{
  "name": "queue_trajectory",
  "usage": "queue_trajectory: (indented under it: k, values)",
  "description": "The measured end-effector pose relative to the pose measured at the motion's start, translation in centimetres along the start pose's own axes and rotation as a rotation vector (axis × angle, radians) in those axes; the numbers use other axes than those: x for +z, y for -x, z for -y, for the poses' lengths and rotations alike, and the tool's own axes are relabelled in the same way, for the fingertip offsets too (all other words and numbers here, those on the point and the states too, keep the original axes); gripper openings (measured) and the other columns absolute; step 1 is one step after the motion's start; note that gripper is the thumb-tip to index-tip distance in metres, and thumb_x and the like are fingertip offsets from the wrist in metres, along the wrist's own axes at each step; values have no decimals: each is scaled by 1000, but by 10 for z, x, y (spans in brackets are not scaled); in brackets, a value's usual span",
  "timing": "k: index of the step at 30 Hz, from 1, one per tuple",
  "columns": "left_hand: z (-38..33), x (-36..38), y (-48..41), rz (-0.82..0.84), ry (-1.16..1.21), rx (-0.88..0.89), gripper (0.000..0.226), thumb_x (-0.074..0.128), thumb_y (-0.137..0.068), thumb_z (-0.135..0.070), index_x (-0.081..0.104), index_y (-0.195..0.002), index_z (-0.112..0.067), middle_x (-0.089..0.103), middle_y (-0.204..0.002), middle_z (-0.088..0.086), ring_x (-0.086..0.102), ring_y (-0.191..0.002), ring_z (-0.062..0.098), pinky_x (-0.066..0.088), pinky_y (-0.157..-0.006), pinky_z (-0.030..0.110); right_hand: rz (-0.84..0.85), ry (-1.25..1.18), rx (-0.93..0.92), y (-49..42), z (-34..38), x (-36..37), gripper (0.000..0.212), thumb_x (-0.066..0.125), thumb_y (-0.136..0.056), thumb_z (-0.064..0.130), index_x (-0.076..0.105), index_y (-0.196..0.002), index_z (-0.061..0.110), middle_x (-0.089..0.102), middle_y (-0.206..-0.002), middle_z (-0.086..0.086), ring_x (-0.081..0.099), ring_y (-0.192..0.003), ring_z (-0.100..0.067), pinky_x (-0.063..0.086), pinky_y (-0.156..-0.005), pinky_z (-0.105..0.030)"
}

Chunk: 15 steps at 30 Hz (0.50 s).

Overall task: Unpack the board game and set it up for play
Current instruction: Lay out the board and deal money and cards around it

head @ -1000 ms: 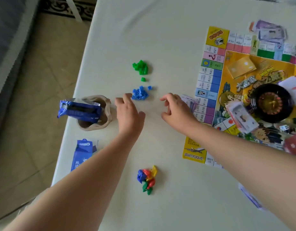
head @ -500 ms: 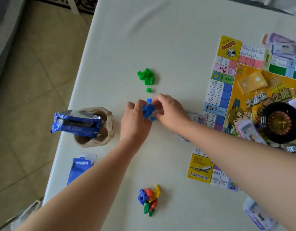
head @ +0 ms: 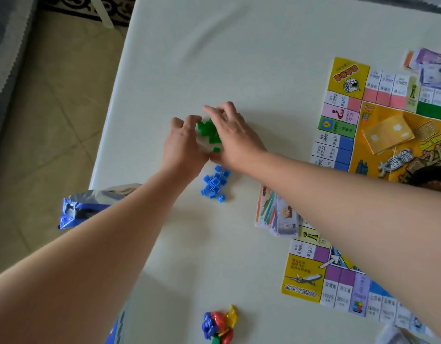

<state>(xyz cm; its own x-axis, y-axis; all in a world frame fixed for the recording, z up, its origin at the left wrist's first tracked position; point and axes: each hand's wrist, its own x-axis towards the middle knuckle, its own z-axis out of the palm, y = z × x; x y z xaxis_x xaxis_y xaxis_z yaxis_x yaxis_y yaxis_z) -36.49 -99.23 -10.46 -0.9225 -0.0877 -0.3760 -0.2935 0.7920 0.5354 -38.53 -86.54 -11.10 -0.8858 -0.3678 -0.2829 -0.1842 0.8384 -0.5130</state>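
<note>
A small heap of green plastic houses (head: pixel 209 131) lies on the white table (head: pixel 239 58). My left hand (head: pixel 182 142) cups its left side and my right hand (head: pixel 233 136) its right side, fingers bent down around the heap and touching it. Just nearer to me a pile of blue houses (head: pixel 215 183) lies free. Coloured pawns (head: pixel 219 325) sit in a clump at the near edge. The game board (head: pixel 338 125) lies open on the right, with a yellow card stack (head: pixel 388 134) on it.
Play-money bills (head: pixel 276 214) lie at the board's left edge under my right forearm, and more bills (head: pixel 430 65) at the far right. A blue snack bag (head: pixel 85 207) stands at the table's left edge, beyond which is tiled floor.
Both hands have left the blue houses, now bunched in a pile, and moved farther away to close in around the green houses.
</note>
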Motion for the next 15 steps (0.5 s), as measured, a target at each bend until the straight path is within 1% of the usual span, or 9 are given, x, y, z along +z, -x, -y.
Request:
queue_trajectory:
  k: [2,3,5,7,8,10,11,15]
  values:
    - [0,-1,-4,5,-10,32,59,62,-76,0,53,-132,-16,48,-121,13,59,-96,31,46,-84,31,-8,-24,-22,-6,-3,-4,60,69,-80,28,45,-133,15,36,-130,-9,50,-112,-27,44,-81,-34]
    - [-1,-1,-6,1,-16,40,56,63,-77,-1,55,-130,-16,50,-119,12,60,-93,30,44,-81,28,-12,-32,-32,-8,-4,-5,52,68,-82,26,49,-128,12,38,-127,-10,53,-105,-28,43,-79,-34]
    - [-4,1,-9,-6,-20,54,52,63,-78,-1,58,-127,-15,53,-116,12,60,-90,27,43,-77,25,-28,-45,-29,-10,-8,-7,42,67,-83,18,53,-122,10,41,-122,-11,56,-96,-30,45,-77,-34]
    - [-8,6,-10,-12,-23,68,49,64,-79,-2,60,-125,-15,55,-112,11,60,-88,26,42,-77,24,-44,-49,-16,-10,-14,-8,39,68,-82,13,55,-118,8,43,-119,-12,58,-91,-31,47,-77,-36]
    - [-11,8,-11,-18,-27,77,47,64,-79,-2,61,-124,-15,56,-110,10,59,-87,24,40,-75,22,-48,-49,-11,-9,-17,-10,36,68,-82,13,56,-116,7,43,-118,-12,58,-90,-32,47,-77,-36]
    - [-21,15,-12,-24,-38,106,43,62,-79,-3,63,-121,-16,57,-106,9,55,-83,19,31,-71,14,-58,-45,2,-4,-28,-14,32,66,-83,12,57,-113,6,44,-116,-13,58,-88,-33,46,-76,-36]
    - [-27,18,-12,-27,-41,123,42,61,-80,-3,65,-119,-16,58,-104,9,54,-82,19,29,-69,13,-61,-44,8,0,-34,-17,31,66,-83,12,58,-112,5,44,-115,-13,58,-88,-33,46,-76,-36]
    - [-61,42,-9,-20,-32,177,35,61,-82,-7,68,-114,-16,60,-99,11,57,-88,27,28,-67,20,-85,-39,51,25,-64,-31,35,70,-81,14,57,-112,5,44,-114,-13,58,-88,-32,46,-77,-38]
